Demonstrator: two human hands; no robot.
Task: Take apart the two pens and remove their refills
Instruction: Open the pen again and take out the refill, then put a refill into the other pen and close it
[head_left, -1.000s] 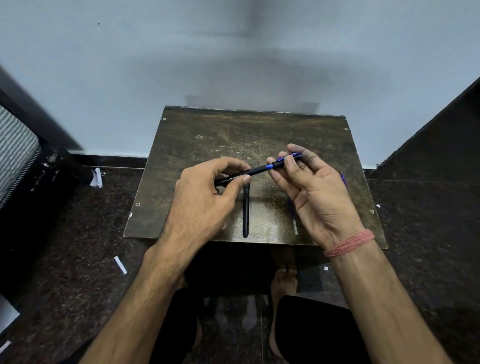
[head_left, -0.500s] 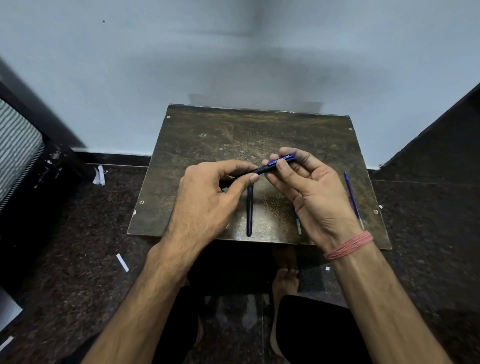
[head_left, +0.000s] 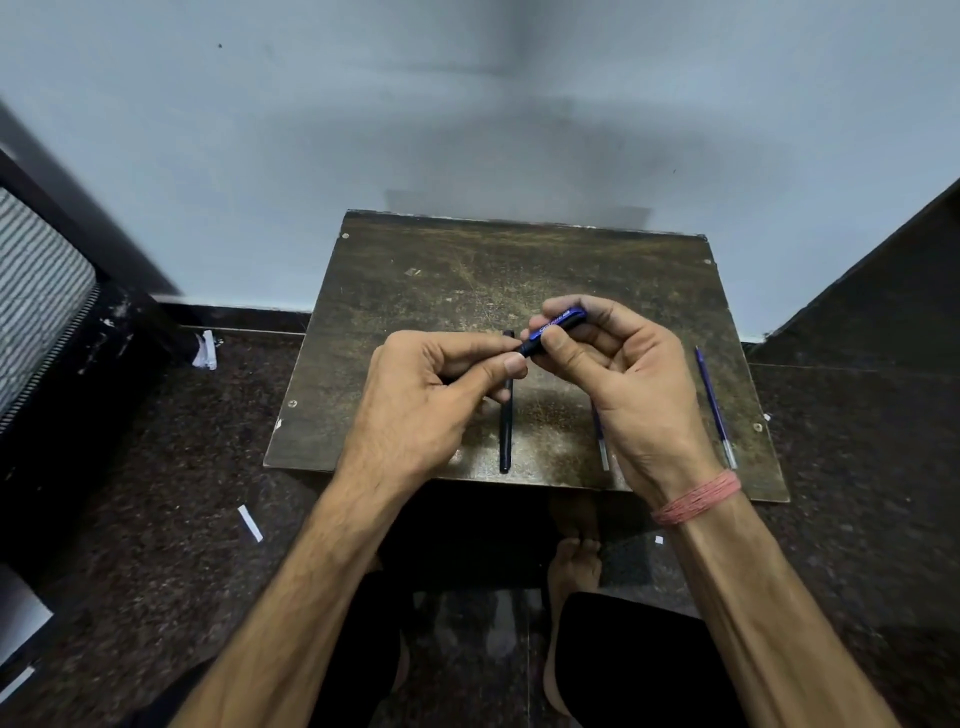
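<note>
Both hands hold one black pen with a blue clip (head_left: 555, 328) over the small brown table (head_left: 467, 270). My left hand (head_left: 431, 400) pinches its dark barrel end between thumb and fingers. My right hand (head_left: 618, 374) grips the clip end, fingers curled round it. A black pen barrel (head_left: 505, 431) lies on the table pointing toward me, partly under my left hand. A thin blue refill (head_left: 714, 408) lies near the table's right edge. Another thin refill (head_left: 601, 447) shows from under my right hand.
The table stands against a pale wall (head_left: 467, 104) on a dark speckled floor (head_left: 156, 467). White paper scraps (head_left: 250, 523) lie on the floor at left. A striped object (head_left: 36, 291) is at the far left. My feet (head_left: 574, 566) are under the table's front edge.
My hands have drawn closer together along the held pen, so less of its barrel shows between them. The view has shifted slightly, uncovering the blue refill at the right.
</note>
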